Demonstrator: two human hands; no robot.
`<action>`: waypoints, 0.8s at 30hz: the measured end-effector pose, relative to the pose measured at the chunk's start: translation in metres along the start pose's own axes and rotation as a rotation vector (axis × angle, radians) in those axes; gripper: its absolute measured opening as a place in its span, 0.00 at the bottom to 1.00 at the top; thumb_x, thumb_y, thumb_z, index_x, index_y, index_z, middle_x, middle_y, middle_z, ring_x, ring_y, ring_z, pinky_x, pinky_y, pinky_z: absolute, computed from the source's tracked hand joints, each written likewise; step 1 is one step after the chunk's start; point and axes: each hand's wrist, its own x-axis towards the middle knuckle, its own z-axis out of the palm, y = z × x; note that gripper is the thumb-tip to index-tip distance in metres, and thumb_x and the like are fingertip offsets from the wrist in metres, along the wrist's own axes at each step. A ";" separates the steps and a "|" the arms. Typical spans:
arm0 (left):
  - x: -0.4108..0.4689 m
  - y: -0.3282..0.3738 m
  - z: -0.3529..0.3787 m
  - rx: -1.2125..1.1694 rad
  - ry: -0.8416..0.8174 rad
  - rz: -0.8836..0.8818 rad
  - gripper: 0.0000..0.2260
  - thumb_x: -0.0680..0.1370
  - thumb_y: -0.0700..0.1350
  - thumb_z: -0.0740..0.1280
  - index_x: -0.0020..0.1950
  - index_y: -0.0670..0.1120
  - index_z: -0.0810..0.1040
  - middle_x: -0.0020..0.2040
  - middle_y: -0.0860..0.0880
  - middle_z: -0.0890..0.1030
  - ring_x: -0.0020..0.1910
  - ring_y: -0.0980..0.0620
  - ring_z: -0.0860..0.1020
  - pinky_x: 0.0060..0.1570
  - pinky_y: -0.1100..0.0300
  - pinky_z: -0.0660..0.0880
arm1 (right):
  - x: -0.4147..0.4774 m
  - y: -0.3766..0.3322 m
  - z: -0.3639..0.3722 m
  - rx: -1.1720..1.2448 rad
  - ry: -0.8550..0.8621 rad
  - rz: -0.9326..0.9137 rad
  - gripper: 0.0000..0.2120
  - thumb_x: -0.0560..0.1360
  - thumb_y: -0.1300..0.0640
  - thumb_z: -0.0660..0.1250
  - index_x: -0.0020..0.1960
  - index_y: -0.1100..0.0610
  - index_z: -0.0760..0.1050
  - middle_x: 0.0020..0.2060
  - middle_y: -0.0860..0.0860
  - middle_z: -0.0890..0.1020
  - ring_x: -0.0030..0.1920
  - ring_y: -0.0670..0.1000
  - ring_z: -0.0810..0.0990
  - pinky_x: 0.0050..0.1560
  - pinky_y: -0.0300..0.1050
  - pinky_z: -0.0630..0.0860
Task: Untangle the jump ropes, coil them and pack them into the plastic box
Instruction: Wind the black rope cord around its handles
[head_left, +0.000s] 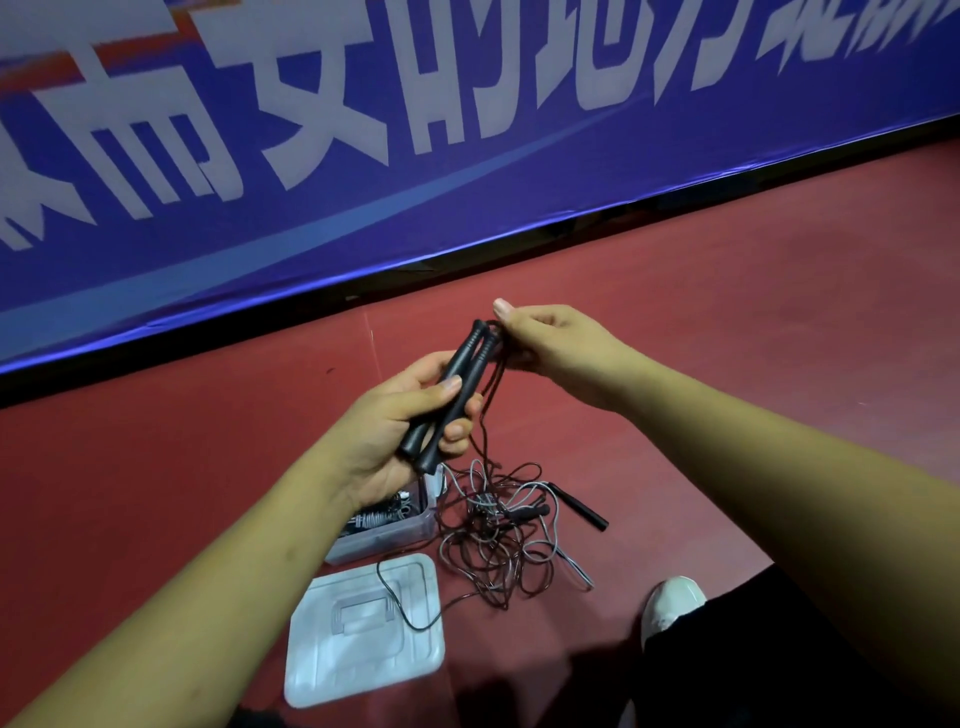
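Observation:
My left hand (400, 415) grips two black jump-rope handles (451, 392) held side by side, tilted up to the right. My right hand (540, 338) pinches the thin dark cord (491, 400) at the handles' top ends. The cord hangs down into a tangled heap of dark and grey ropes (498, 540) on the red floor, where other black handles (582, 506) lie. The clear plastic box (387, 535) stands left of the heap, partly hidden by my left wrist, with coiled rope inside it.
The box's clear lid (363, 629) lies flat on the floor in front of the box, a loop of cord across it. A blue banner (363, 156) runs along the far edge of the floor. My white shoe (670, 605) and dark trouser leg are at the lower right.

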 end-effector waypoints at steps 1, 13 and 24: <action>0.000 0.000 0.000 -0.004 -0.010 0.003 0.17 0.77 0.38 0.63 0.66 0.42 0.70 0.40 0.43 0.75 0.30 0.53 0.71 0.31 0.63 0.69 | 0.000 0.000 0.001 0.087 -0.034 -0.004 0.19 0.82 0.47 0.60 0.44 0.59 0.79 0.36 0.51 0.82 0.41 0.50 0.83 0.55 0.49 0.79; -0.002 -0.028 0.016 -0.030 -0.036 -0.218 0.14 0.78 0.41 0.61 0.62 0.38 0.74 0.35 0.45 0.69 0.30 0.50 0.68 0.30 0.60 0.66 | 0.006 -0.010 -0.014 0.102 0.025 0.003 0.23 0.82 0.58 0.61 0.28 0.53 0.72 0.26 0.50 0.60 0.25 0.46 0.56 0.25 0.38 0.55; -0.001 -0.027 0.015 -0.140 0.031 -0.224 0.11 0.75 0.35 0.60 0.56 0.36 0.76 0.34 0.46 0.68 0.27 0.55 0.63 0.30 0.62 0.57 | -0.003 -0.020 -0.018 -0.194 -0.021 -0.145 0.15 0.78 0.52 0.69 0.33 0.53 0.79 0.25 0.55 0.66 0.26 0.51 0.63 0.28 0.42 0.60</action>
